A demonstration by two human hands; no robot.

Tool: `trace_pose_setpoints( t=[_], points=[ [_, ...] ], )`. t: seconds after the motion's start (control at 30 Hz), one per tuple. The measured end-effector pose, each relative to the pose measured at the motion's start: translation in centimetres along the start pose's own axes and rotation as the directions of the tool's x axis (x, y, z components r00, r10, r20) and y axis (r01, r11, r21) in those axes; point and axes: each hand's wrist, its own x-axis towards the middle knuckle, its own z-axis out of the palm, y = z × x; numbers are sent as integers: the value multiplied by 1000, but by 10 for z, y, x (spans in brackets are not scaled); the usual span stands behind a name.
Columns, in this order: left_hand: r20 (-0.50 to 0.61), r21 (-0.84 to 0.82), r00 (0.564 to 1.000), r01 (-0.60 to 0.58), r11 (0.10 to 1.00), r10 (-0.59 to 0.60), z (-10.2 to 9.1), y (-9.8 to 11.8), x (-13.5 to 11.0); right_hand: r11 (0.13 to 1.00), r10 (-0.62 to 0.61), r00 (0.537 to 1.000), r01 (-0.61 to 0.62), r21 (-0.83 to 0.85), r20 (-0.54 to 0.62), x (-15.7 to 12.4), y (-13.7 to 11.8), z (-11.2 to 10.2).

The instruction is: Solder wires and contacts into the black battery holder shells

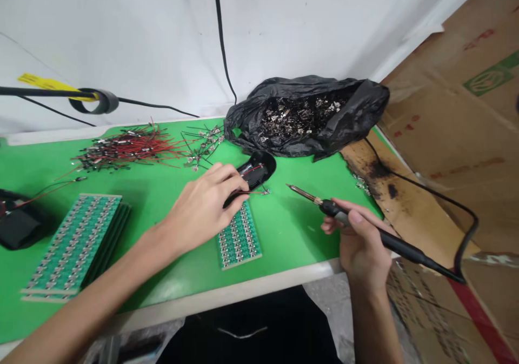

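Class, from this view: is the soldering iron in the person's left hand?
No, the soldering iron is gripped in the right hand, while the left hand holds a black plastic shell.

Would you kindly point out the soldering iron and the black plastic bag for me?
The soldering iron (pixel 331 207): head view, point on its black grip.
The black plastic bag (pixel 367 103): head view, point on its upper right fold.

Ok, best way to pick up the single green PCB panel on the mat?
Probably by the near short end of the green PCB panel, coming from the near side. It lies flat and narrow, so fingers can pinch both long edges there; the far end sits just below the left hand.
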Motion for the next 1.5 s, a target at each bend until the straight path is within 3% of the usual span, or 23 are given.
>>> trace_pose_setpoints(
  t=[0.17,0.47,0.57,0.83,1.13,1.5],
  points=[
    [-97,93,995,34,995,-25,16,10,-3,1000,19,999,-19,-5,46,1,-2,-2],
    [-64,345,980,-158,925,191,13,26,4,998,58,998,-57,-30,30,-6,-5,-2],
    [-54,296,974,-195,935,220,14,28,3,999,46,999,-46,-22,20,-5,-6,-2],
    [-76,-26,992,-99,995,97,15,17,8,999,42,999,-42,5,-8,-4,-7,-2],
    [-21,69,942,-333,940,335,21,3,13,996,85,996,-85,-23,8,-8,-8,-6],
    [44,96,924,-383,919,380,10,5,22,990,99,995,-96,-108,23,-13,-10,-13]
  ],
)
